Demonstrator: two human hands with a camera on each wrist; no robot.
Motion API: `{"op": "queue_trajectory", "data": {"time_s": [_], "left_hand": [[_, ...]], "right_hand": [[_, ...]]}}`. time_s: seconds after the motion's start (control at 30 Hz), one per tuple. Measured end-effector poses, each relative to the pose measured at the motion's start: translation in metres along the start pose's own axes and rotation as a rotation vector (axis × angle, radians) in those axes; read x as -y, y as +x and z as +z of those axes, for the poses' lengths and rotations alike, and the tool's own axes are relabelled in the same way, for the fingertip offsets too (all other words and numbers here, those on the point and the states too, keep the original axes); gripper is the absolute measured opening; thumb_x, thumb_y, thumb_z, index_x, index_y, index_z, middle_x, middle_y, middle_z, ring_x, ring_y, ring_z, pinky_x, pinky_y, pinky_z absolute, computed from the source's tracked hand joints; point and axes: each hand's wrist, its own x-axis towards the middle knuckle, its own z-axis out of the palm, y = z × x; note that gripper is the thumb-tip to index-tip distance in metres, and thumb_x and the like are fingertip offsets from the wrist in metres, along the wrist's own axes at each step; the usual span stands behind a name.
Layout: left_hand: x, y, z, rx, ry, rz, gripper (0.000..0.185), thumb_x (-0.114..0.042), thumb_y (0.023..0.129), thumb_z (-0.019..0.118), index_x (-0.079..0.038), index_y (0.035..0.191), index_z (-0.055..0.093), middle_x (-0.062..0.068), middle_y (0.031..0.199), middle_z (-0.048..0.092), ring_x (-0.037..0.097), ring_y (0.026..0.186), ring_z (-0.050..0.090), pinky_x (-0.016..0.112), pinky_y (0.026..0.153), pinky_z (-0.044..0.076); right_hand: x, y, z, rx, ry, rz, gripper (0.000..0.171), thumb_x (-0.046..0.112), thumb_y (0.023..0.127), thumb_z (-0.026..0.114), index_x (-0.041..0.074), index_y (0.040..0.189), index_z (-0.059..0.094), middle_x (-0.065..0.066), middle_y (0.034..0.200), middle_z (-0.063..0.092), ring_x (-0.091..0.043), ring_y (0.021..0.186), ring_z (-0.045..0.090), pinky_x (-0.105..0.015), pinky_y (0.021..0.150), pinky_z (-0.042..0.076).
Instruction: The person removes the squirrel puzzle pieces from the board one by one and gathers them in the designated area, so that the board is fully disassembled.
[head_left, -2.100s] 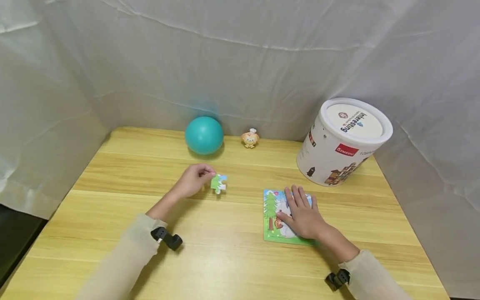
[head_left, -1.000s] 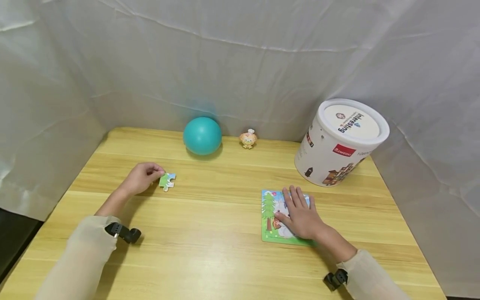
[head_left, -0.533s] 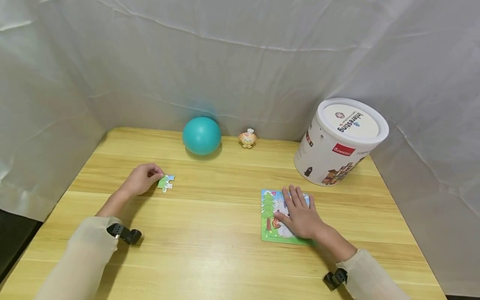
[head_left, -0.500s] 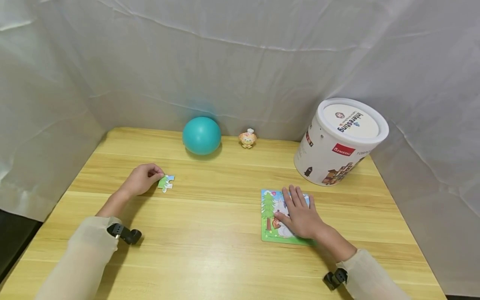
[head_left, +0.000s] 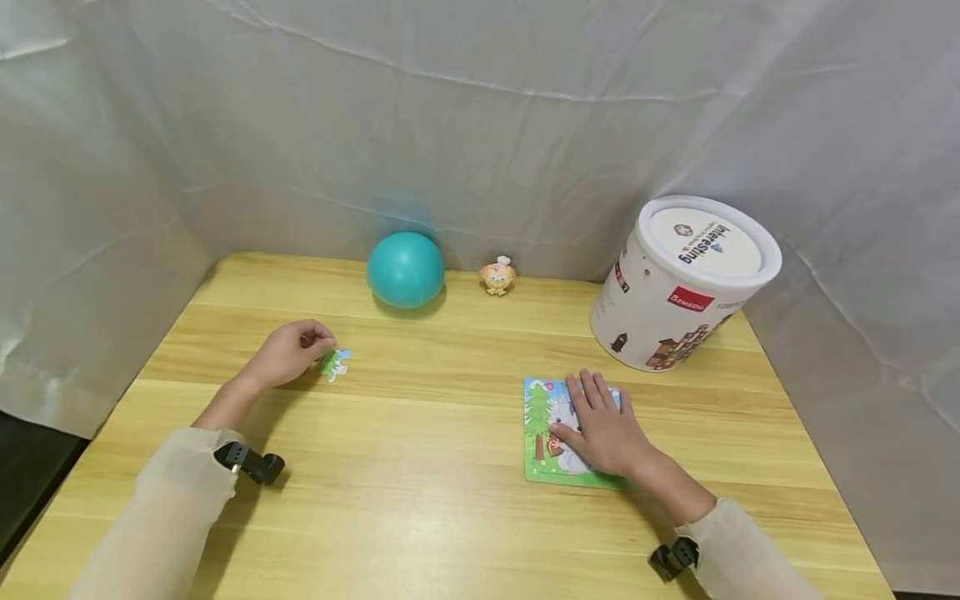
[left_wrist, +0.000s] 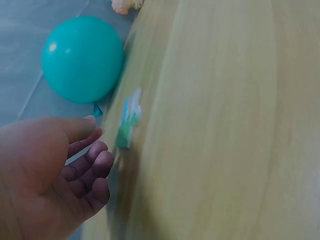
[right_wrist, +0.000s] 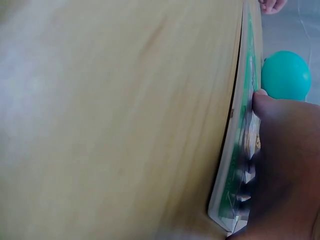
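Loosely curled, my left hand [head_left: 288,353] hovers just over a small jigsaw puzzle piece [head_left: 334,365] with green, white and blue print. In the left wrist view the piece [left_wrist: 128,120] lies on the table, a little apart from the fingertips [left_wrist: 101,165]. Nothing shows between thumb and fingers there. Over on the right, my right hand [head_left: 607,433] rests flat with spread fingers on a square jigsaw puzzle [head_left: 537,417] showing a fir tree and a grey animal. That hand hides much of the puzzle's right side; in the right wrist view the puzzle's edge [right_wrist: 232,170] runs beside the thumb.
A teal balloon [head_left: 406,271] sits at the back of the wooden table [head_left: 420,508], with a small toy figure [head_left: 497,276] beside it. At the back right stands a large white lidded tub [head_left: 675,317]. Grey cloth [head_left: 480,125] hangs behind and along the sides.
My left hand has carried the puzzle piece leftward and put it down. Within the last half second it has let go and risen slightly. My right hand stays on the puzzle.
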Motion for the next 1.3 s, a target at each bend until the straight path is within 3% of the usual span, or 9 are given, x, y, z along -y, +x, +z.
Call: {"op": "queue_trajectory", "data": {"time_s": [0.23, 0.4, 0.63, 0.93, 1.13, 1.3], "left_hand": [[-0.031, 0.006, 0.005, 0.028, -0.035, 0.093, 0.024, -0.017, 0.105, 0.059, 0.003, 0.117, 0.065, 0.018, 0.111, 0.066, 0.030, 0.094, 0.063, 0.037, 0.077, 0.052], [-0.057, 0.013, 0.020, 0.060, -0.092, 0.159, 0.022, -0.013, 0.103, 0.061, 0.004, 0.117, 0.066, 0.018, 0.112, 0.067, 0.030, 0.096, 0.064, 0.037, 0.075, 0.055], [-0.098, 0.020, 0.054, 0.123, -0.119, 0.279, 0.023, -0.010, 0.102, 0.063, 0.004, 0.120, 0.066, 0.013, 0.114, 0.068, 0.027, 0.098, 0.065, 0.039, 0.082, 0.056], [-0.147, 0.032, 0.105, 0.249, -0.152, 0.375, 0.026, -0.013, 0.103, 0.062, 0.003, 0.123, 0.065, 0.009, 0.114, 0.068, 0.021, 0.097, 0.065, 0.030, 0.082, 0.056], [-0.171, 0.038, 0.133, 0.288, -0.122, 0.415, 0.026, -0.016, 0.102, 0.064, 0.001, 0.123, 0.066, 0.007, 0.114, 0.067, 0.017, 0.100, 0.063, 0.027, 0.086, 0.053], [-0.186, 0.043, 0.155, 0.287, -0.110, 0.450, 0.023, -0.014, 0.101, 0.065, -0.001, 0.120, 0.068, 0.006, 0.106, 0.067, 0.014, 0.092, 0.062, 0.024, 0.080, 0.052]], "right_hand": [[0.000, -0.002, -0.005, -0.051, 0.046, -0.016, 0.086, 0.053, 0.102, 0.054, -0.004, 0.159, 0.022, -0.032, 0.162, 0.018, -0.050, 0.150, 0.013, -0.074, 0.114, 0.008], [-0.006, -0.007, -0.010, -0.048, 0.060, -0.008, 0.087, 0.052, 0.102, 0.055, -0.004, 0.159, 0.020, -0.030, 0.164, 0.015, -0.049, 0.151, 0.011, -0.074, 0.114, 0.007], [-0.019, -0.013, -0.020, -0.012, 0.092, 0.004, 0.087, 0.054, 0.104, 0.050, -0.002, 0.161, 0.016, -0.029, 0.165, 0.009, -0.048, 0.152, 0.006, -0.075, 0.113, 0.003], [-0.032, -0.019, -0.008, -0.034, 0.123, -0.034, 0.084, 0.051, 0.106, 0.047, -0.003, 0.161, 0.014, -0.031, 0.165, 0.007, -0.051, 0.151, 0.004, -0.076, 0.112, 0.000], [-0.034, -0.018, -0.005, -0.041, 0.116, -0.040, 0.085, 0.051, 0.105, 0.048, -0.003, 0.161, 0.013, -0.032, 0.164, 0.008, -0.051, 0.150, 0.005, -0.077, 0.111, 0.000], [-0.030, -0.017, -0.008, -0.012, 0.088, -0.006, 0.084, 0.050, 0.105, 0.049, -0.004, 0.160, 0.013, -0.031, 0.165, 0.008, -0.050, 0.151, 0.005, -0.077, 0.111, 0.001]]}}
